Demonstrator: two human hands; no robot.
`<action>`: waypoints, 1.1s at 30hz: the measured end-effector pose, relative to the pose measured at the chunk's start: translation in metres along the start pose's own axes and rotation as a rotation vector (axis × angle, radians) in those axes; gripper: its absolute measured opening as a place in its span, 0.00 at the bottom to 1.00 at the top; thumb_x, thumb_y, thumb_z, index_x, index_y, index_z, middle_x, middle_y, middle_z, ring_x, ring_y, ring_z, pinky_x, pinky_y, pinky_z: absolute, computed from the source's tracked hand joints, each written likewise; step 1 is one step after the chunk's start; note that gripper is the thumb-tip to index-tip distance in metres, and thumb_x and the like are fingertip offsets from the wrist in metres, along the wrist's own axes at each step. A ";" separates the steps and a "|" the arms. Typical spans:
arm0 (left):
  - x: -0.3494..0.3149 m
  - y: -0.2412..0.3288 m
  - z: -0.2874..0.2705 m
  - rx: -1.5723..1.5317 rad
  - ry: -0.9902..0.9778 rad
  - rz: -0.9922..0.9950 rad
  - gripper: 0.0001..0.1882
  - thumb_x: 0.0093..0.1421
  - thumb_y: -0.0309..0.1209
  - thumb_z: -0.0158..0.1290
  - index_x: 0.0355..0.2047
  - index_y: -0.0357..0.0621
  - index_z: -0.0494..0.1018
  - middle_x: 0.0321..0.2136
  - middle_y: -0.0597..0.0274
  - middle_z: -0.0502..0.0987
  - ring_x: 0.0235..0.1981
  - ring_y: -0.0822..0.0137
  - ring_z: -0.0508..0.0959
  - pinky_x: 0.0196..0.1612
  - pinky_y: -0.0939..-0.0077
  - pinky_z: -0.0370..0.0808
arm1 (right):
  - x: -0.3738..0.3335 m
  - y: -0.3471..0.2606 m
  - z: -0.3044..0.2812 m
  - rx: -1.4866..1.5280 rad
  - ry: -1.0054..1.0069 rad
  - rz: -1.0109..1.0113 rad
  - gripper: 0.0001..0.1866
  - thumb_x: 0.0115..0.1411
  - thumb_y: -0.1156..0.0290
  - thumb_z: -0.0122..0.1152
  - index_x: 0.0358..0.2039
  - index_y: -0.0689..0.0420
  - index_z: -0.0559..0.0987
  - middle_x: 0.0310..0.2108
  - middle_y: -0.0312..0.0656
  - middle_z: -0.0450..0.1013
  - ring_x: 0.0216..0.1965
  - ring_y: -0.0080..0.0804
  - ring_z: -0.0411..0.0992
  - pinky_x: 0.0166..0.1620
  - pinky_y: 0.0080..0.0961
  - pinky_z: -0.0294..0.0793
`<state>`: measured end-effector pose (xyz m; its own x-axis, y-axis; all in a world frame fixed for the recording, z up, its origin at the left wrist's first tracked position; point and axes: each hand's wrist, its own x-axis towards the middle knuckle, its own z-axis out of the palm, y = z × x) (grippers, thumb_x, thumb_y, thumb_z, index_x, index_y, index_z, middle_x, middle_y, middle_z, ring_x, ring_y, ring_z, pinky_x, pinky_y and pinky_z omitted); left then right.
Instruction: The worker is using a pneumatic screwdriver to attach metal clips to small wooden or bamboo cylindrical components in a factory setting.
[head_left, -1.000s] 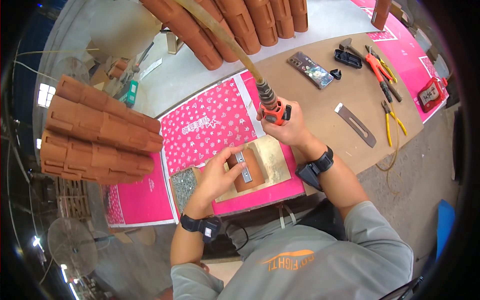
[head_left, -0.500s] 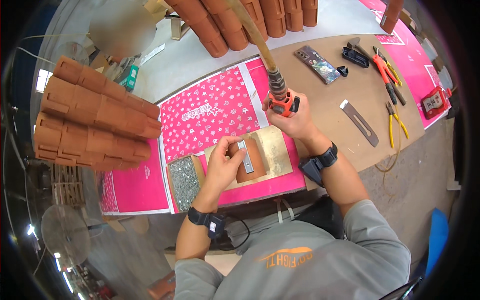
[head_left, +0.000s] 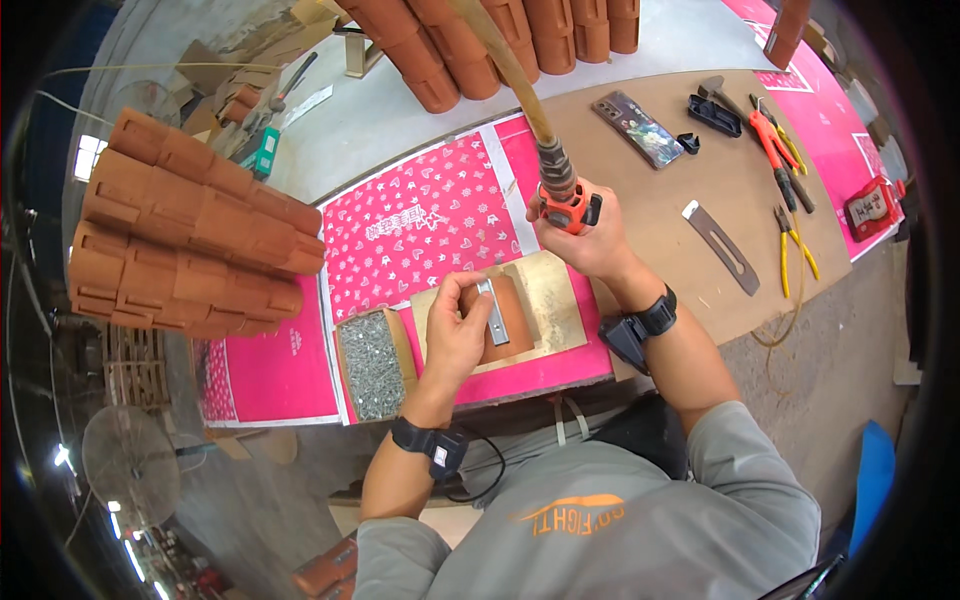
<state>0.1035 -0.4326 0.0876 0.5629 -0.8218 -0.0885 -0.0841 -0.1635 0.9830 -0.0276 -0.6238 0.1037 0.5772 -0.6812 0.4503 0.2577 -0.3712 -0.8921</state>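
Note:
My left hand point(head_left: 455, 335) presses down on a small brown block point(head_left: 508, 318) with a silver metal strip point(head_left: 491, 311) on top of it. The block lies on a pale wooden board point(head_left: 550, 300) over a pink patterned sheet point(head_left: 420, 225). My right hand point(head_left: 590, 240) is raised just behind the board and grips an orange air tool point(head_left: 568, 205), whose tan hose point(head_left: 505, 65) runs up and away to the top of the view. Both wrists wear black bands.
An open box of small screws point(head_left: 370, 362) sits left of the board. Stacked terracotta pieces point(head_left: 185, 240) stand at left and along the back point(head_left: 480, 40). On the brown tabletop to the right lie a phone point(head_left: 640, 128), a metal blade point(head_left: 722, 248), pliers point(head_left: 785, 150) and a black case point(head_left: 715, 113).
My right hand with the air tool has come down a little closer to the board. My left hand has settled flatter onto the block and metal strip.

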 end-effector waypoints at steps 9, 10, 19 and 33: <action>-0.021 0.014 -0.009 0.222 0.226 0.285 0.16 0.67 0.28 0.51 0.55 0.40 0.69 0.43 0.65 0.74 0.48 0.73 0.70 0.54 0.74 0.68 | 0.000 -0.002 0.002 0.102 0.042 0.018 0.10 0.48 0.79 0.63 0.34 0.62 0.78 0.27 0.36 0.77 0.29 0.20 0.73 0.37 0.21 0.75; -0.026 0.016 -0.023 0.223 0.218 0.285 0.16 0.67 0.28 0.51 0.55 0.40 0.69 0.43 0.65 0.74 0.48 0.73 0.70 0.54 0.74 0.68 | 0.000 -0.002 0.001 0.101 0.043 0.014 0.10 0.48 0.79 0.63 0.34 0.61 0.78 0.27 0.36 0.77 0.29 0.20 0.73 0.37 0.21 0.75; -0.083 0.007 -0.121 1.220 0.342 0.097 0.12 0.56 0.27 0.61 0.40 0.39 0.79 0.38 0.50 0.78 0.44 0.48 0.74 0.48 0.58 0.71 | 0.001 -0.008 0.003 -0.017 0.017 0.001 0.10 0.46 0.79 0.63 0.33 0.60 0.79 0.26 0.37 0.77 0.28 0.22 0.75 0.37 0.23 0.76; -0.080 0.009 -0.122 1.074 0.379 0.098 0.04 0.55 0.24 0.61 0.31 0.37 0.79 0.31 0.50 0.77 0.39 0.48 0.77 0.43 0.56 0.74 | -0.002 -0.013 0.003 -0.003 0.013 0.053 0.08 0.48 0.80 0.59 0.31 0.61 0.77 0.27 0.36 0.76 0.29 0.21 0.73 0.35 0.23 0.76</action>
<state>0.1580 -0.3023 0.1228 0.7120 -0.6686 0.2145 -0.6979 -0.6400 0.3216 -0.0293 -0.6157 0.1139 0.5796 -0.7083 0.4030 0.2249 -0.3363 -0.9145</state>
